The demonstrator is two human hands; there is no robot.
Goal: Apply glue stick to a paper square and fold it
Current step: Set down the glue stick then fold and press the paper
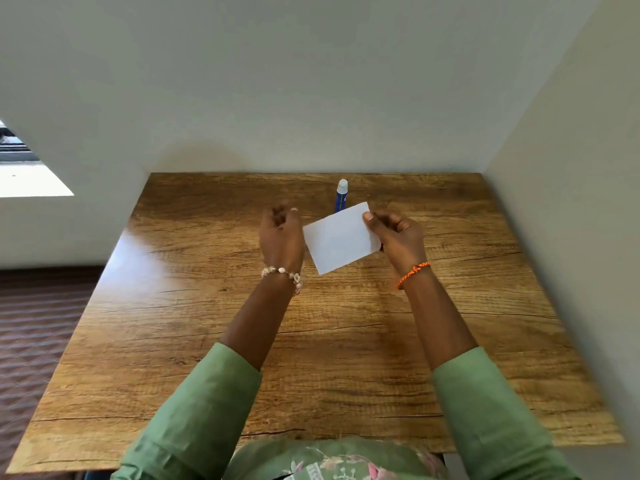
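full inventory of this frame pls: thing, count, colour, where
paper square: 1, white, held up over the middle of the table, pinched at its right edge
glue stick: 1, blue body with white cap, at the far edge of the table, lower part hidden behind the paper
table: 1, brown wood grain, set against the wall
wall: pale grey-green, behind the table and along its right side
floor: reddish-brown patterned, left of the table
bead bracelet: 1, pale, left wrist
thread band: 1, orange, right wrist
sleeves: 2, green, both forearms
left hand: fingers curled, beside the paper's left edge, grip unclear
right hand: pinching the paper
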